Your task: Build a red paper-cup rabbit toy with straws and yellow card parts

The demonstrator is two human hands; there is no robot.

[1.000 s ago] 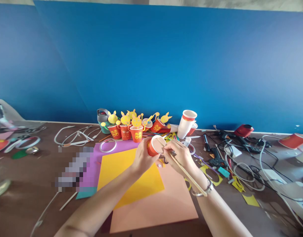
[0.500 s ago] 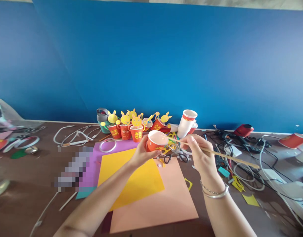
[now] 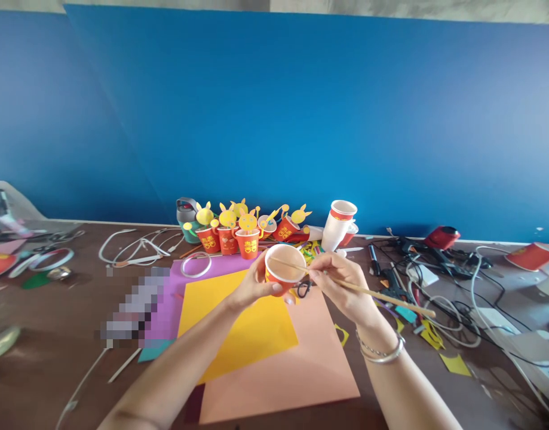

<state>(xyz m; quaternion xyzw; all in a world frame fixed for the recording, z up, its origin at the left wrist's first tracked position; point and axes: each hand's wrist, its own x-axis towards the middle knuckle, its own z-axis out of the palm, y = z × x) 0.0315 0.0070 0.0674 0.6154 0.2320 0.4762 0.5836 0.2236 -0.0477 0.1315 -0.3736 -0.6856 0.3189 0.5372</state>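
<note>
My left hand (image 3: 251, 286) is wrapped round a red paper cup (image 3: 281, 285), its white mouth tilted toward me. Between the fingers of my right hand (image 3: 343, 283) is a thin wooden chopstick (image 3: 382, 296). Its tip reaches inside the cup's mouth, and the thicker end sticks out to the right. Below the cup lie a yellow paper sheet (image 3: 229, 328) and a peach paper sheet (image 3: 292, 382). Black-handled scissors (image 3: 304, 289) are partly hidden behind the cup and my right hand.
Red cups with yellow paper animal heads (image 3: 248, 242) stand at the back. A stack of white cups (image 3: 338, 230) rises to their right. Tangled black cables and a glue gun (image 3: 395, 286) lie at right. A tape roll (image 3: 196, 264) rests on purple paper (image 3: 164, 310).
The chopstick's tip has moved left and into the cup as my right hand came closer. The cup now tilts more toward me and sits slightly lower.
</note>
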